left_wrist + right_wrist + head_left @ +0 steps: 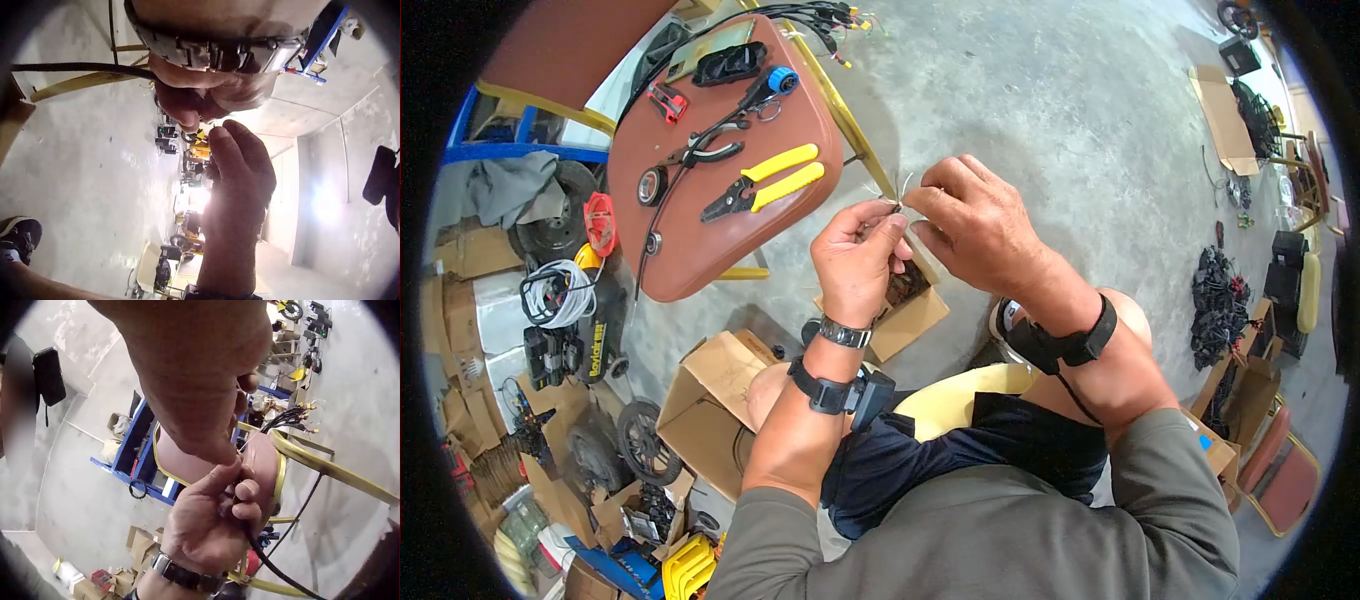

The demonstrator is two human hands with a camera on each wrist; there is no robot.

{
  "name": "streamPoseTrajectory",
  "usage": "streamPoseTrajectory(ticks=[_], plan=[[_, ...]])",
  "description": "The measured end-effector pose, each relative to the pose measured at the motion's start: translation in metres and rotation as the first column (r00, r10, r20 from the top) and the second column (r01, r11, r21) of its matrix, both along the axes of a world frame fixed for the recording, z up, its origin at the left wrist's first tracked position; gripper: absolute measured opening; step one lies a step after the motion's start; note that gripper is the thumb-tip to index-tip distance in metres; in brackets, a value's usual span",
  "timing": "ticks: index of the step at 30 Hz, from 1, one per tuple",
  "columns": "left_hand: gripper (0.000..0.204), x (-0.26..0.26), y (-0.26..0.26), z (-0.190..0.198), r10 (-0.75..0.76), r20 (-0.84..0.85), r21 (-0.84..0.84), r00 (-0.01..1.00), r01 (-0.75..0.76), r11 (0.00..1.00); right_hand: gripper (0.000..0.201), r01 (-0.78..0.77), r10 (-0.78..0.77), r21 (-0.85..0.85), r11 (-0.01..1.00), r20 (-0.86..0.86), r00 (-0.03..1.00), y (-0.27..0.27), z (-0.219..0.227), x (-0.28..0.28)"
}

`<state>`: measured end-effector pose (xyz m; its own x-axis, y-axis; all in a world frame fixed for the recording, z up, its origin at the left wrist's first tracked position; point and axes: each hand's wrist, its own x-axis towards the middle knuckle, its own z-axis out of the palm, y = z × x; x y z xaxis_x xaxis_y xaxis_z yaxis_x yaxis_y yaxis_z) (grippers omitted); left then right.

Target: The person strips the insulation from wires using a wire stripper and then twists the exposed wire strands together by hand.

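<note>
My left hand (855, 260) grips a black cable (278, 570) near its end, thumb against the curled fingers. Thin pale wires (904, 186) fan out from that end above the fingertips. Close against it, my right hand (985, 220) pinches at the wires with thumb and forefinger; the fingertips hide the exact spot. In the left wrist view the cable (81, 67) trails away from the hand. On the brown chair seat (690, 230) beside the left hand lie yellow-handled wire strippers (765, 185), black-handled pliers (718, 152) and a cable connector with a blue ring (781, 81).
The seat also holds a tape roll (652, 186), a red tool (667, 103) and a black pouch (730, 64). Bundled cables (825, 15) hang past its far edge. Below the hands stands an open cardboard box (910, 325); another box (705, 400) is by the left knee.
</note>
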<state>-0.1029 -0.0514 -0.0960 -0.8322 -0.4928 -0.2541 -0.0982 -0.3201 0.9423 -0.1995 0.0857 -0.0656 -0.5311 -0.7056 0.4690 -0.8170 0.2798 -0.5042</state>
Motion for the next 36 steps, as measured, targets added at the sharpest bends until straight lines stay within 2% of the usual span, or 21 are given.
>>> streamPoseTrajectory(ticks=[4,10,13,16,19,26,33,36], plan=[[0.020,-0.002,0.002,0.000,0.007,-0.043,0.000,0.999,-0.007,1.000,0.009,0.008,-0.005,0.039,0.999,-0.076,0.997,-0.001,0.002,0.000],[0.027,-0.007,0.005,0.005,0.029,-0.113,0.114,0.993,-0.016,0.993,0.007,0.023,-0.021,0.026,0.999,-0.094,0.995,-0.001,0.003,-0.006],[0.025,-0.008,0.006,0.004,0.026,-0.137,0.089,0.990,-0.013,0.996,0.007,0.026,-0.026,-0.001,1.000,-0.091,0.995,-0.002,0.001,-0.006],[0.020,-0.010,0.008,0.001,0.044,-0.163,0.109,0.986,-0.026,0.994,0.008,0.026,-0.024,0.022,0.999,-0.064,0.998,-0.002,0.003,-0.006],[0.015,-0.014,0.012,0.001,0.064,-0.138,0.068,0.988,-0.055,0.996,0.009,0.012,-0.013,-0.036,0.999,-0.018,1.000,-0.003,0.004,-0.008],[0.011,-0.019,0.017,-0.004,0.100,-0.065,0.038,0.993,-0.098,0.994,0.010,0.047,-0.048,-0.037,0.998,-0.004,0.999,-0.004,-0.005,-0.009],[0.012,-0.021,0.014,-0.009,0.097,-0.127,0.035,0.987,-0.094,0.995,0.010,0.001,0.002,-0.080,0.997,0.039,0.999,-0.005,0.000,-0.009],[0.014,-0.018,0.013,-0.009,0.081,-0.098,-0.026,0.992,-0.084,0.996,0.008,0.020,0.003,-0.134,0.991,0.173,0.985,-0.005,0.000,-0.007]])
